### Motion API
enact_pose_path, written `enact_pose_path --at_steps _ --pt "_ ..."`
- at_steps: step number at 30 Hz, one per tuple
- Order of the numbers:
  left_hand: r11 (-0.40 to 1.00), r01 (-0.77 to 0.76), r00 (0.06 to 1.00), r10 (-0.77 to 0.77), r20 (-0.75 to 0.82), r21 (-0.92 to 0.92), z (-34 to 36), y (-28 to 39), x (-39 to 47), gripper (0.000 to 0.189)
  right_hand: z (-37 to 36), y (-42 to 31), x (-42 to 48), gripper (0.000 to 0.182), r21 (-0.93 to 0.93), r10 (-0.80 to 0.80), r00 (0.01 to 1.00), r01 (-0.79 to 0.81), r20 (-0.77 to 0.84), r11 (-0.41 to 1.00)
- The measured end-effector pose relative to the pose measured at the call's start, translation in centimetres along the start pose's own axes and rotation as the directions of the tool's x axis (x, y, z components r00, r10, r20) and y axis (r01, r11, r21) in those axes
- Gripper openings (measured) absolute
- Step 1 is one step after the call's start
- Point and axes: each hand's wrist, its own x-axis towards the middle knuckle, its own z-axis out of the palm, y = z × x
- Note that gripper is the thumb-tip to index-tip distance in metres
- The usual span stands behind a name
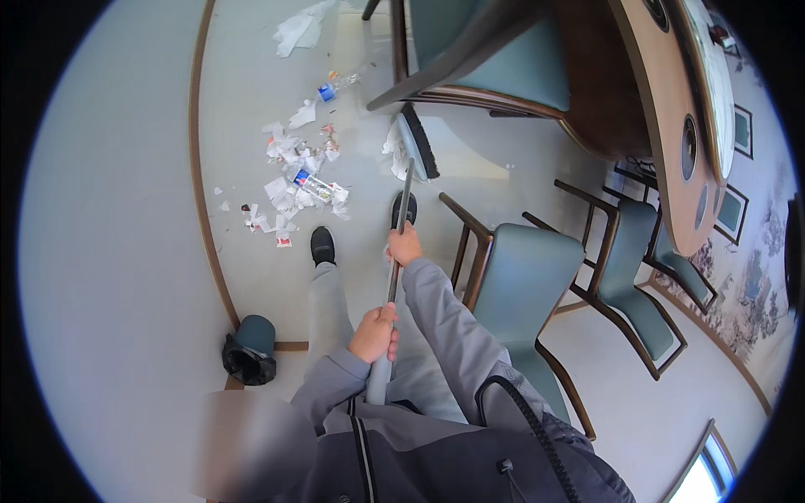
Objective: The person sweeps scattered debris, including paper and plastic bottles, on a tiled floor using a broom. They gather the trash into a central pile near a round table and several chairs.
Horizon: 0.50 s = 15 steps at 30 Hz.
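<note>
Both of my hands are closed around the long handle [394, 280] of a broom. My left hand [375, 334] grips it near my waist, and my right hand [405, 244] holds it lower down, above my right shoe. The broom head [415, 144], grey with dark bristles, rests on the floor beside a chair. Crumpled white tissue [397, 151] lies against its left side. Left of the broom is a heap of torn paper and tissues [286, 151], with a clear plastic bottle [314, 185] bearing a blue label on it. Farther off lies another plastic bottle [336, 87].
A wooden chair with a green seat [516, 56] stands just beyond the broom head, and another chair [528, 270] is close on my right. The round table [654, 113] is at the upper right. A bin with a black bag [250, 352] lies by the left wall.
</note>
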Motion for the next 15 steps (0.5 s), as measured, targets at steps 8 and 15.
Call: enact_pose_path --at_steps 8,15 --pt "0.992 -0.062 0.998 0.064 0.013 -0.112 -6.7 -2.9 -3.2 0.035 7.7 0.8 -3.1 0.028 -0.148 -0.011 0.997 0.022 0.073 0.989" --pt "0.984 -0.06 0.997 0.068 0.041 -0.168 -10.9 -4.9 -6.8 0.034 12.0 -0.5 -8.6 0.031 -0.109 -0.036 0.984 0.055 0.175 0.992"
